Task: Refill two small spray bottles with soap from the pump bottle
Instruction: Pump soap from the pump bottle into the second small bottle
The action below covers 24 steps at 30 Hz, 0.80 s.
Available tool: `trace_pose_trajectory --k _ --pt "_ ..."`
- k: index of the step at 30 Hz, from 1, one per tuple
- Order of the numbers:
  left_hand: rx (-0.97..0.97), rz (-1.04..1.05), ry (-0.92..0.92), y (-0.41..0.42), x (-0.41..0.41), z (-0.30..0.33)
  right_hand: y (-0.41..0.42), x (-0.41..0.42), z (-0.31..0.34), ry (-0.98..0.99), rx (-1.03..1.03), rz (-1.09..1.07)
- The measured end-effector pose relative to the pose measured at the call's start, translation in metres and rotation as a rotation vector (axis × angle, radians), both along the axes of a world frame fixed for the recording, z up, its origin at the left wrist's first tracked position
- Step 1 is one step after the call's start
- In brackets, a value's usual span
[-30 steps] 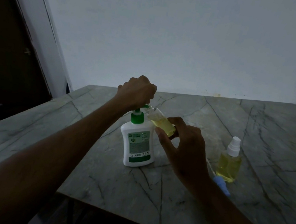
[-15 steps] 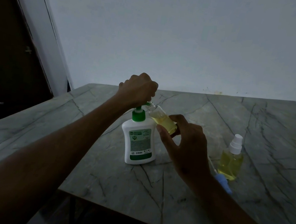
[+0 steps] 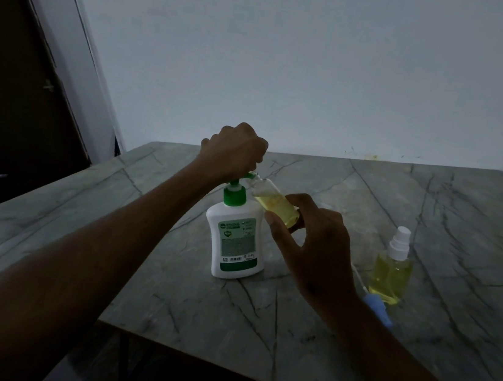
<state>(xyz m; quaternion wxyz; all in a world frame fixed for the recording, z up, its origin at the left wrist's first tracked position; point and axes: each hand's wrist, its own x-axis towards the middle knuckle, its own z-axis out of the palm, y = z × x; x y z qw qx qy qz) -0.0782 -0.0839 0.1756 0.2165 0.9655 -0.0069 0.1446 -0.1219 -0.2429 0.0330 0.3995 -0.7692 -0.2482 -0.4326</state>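
Two hands work together over a grey-green marble-patterned table point(image 3: 430, 230) in a dim room. One white plastic pump bottle with a green collar and pump head point(image 3: 235, 239) stands upright near the middle of the table. The left hand point(image 3: 232, 152) is closed in a fist over the pump head, pressing down on it. The right hand point(image 3: 311, 239) pinches a small clear spray bottle with its top off, part filled with yellow soap point(image 3: 277, 205), between thumb and fingers. This bottle is tilted, its open neck raised to touch the green spout. The soap inside reaches roughly halfway.

Just to the right, apart from both hands, a second small clear spray bottle with a white sprayer top point(image 3: 391, 269) stands upright, nearly full of yellow liquid; it looks already done. A small blue object point(image 3: 378, 309) lies on the table beside it, partly hidden by the right forearm; it may be the missing sprayer, but that cannot be told.

To do this step well, the neck should probably stay snug under the spout, with slow, full presses so soap does not run down the outside. The tilt likely needs easing upright as the level climbs, or soap could spill from the neck
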Motion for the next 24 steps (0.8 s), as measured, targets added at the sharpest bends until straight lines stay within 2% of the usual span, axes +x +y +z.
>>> trace_pose_trajectory --k 9,18,24 --pt "-0.049 0.023 -0.030 0.0012 0.0014 0.0051 -0.0005 -0.0005 0.0006 -0.008 0.001 0.010" --pt "0.072 -0.015 0.003 0.0009 0.0023 -0.0006 -0.0001 -0.0004 0.0004 0.013 0.007 0.013" --pt "0.042 -0.015 -0.011 0.0030 0.0033 0.0033 -0.0012 0.0005 -0.0003 0.014 -0.007 0.012"
